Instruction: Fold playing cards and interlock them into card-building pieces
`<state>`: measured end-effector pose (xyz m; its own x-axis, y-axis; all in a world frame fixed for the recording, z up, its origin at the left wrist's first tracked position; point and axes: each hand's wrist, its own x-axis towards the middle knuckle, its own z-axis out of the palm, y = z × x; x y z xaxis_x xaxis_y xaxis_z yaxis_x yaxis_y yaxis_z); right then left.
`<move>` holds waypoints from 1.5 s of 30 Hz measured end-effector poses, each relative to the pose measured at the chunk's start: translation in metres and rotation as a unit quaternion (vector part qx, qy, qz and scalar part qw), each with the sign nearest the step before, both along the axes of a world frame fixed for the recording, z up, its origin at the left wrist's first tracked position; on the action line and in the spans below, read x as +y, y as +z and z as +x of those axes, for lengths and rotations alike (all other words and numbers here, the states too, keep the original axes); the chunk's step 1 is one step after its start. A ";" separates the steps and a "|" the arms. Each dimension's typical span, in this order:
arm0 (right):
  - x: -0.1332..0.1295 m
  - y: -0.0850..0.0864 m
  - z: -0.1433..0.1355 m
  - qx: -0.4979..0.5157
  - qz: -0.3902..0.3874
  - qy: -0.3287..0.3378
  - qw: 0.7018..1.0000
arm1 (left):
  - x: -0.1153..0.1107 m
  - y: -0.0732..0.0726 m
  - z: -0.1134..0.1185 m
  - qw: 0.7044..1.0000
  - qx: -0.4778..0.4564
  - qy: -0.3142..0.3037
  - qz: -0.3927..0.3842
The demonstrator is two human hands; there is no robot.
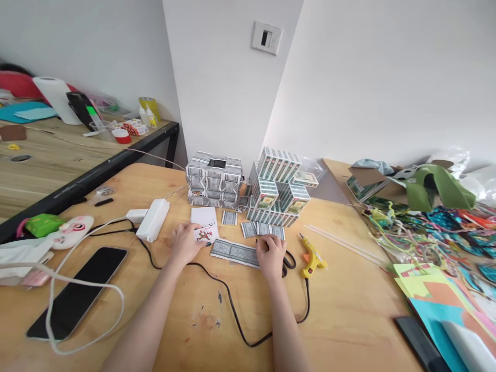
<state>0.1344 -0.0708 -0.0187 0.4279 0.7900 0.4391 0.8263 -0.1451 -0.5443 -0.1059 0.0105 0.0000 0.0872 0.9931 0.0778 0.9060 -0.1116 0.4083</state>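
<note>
My left hand [186,244] is closed on a joker playing card [205,234], pinched at its left side. Just behind that card lies a white stack of paper or cards [203,216]. A flat strip of patterned playing cards [234,252], backs up, stretches across to my right hand [271,257]. The fingers of that hand are bent down onto the strip's right end; their tips are partly hidden. More face-down cards [248,229] lie just beyond the right hand, and a single card [229,217] is farther back. Black scissor handles [289,262] show beside the right wrist.
A block built of cards [215,178] and stacked card boxes [275,191] stand at the back. To the right lies a yellow glue gun [313,258], its black cord looping forward. White adapter [153,219] and phone [77,292] are left; coloured paper [437,294] is right.
</note>
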 end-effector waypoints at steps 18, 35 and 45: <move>0.017 -0.011 -0.007 0.008 0.018 -0.069 0.997 | -0.008 0.004 0.017 0.913 -0.407 0.021 0.022; 0.014 0.000 -0.036 0.478 0.151 0.211 0.839 | -0.025 0.002 0.051 0.740 -0.633 -0.002 -0.230; 0.014 0.003 -0.038 0.486 0.149 0.194 0.839 | -0.025 0.000 0.050 0.744 -0.616 -0.028 -0.258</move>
